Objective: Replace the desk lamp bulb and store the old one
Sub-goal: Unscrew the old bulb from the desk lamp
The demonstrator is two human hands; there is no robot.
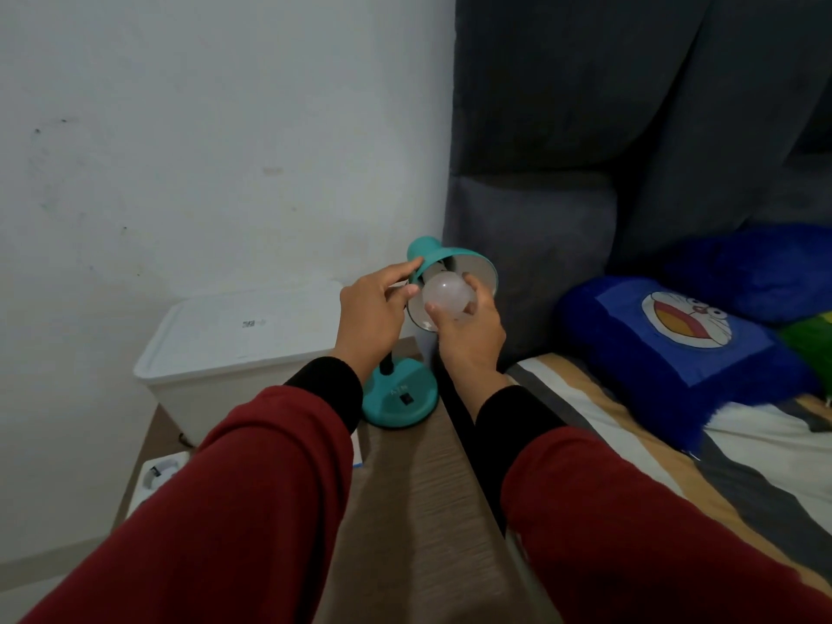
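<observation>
A teal desk lamp stands on a wooden bedside table [418, 479], its round base [400, 400] near the table's far end and its shade [434, 256] tilted toward me. A white frosted bulb [448, 291] sits at the mouth of the shade. My right hand [470, 335] wraps its fingers around the bulb from below. My left hand [376, 315] holds the left rim of the shade between thumb and fingers. Whether the bulb's base sits in the socket is hidden by the shade.
A white lidded plastic box [234, 349] stands left of the lamp against the white wall. A white object [157, 477] lies at the table's left edge under my left sleeve. To the right are a bed [630, 443], a grey headboard [562, 173] and blue cartoon pillows [675, 340].
</observation>
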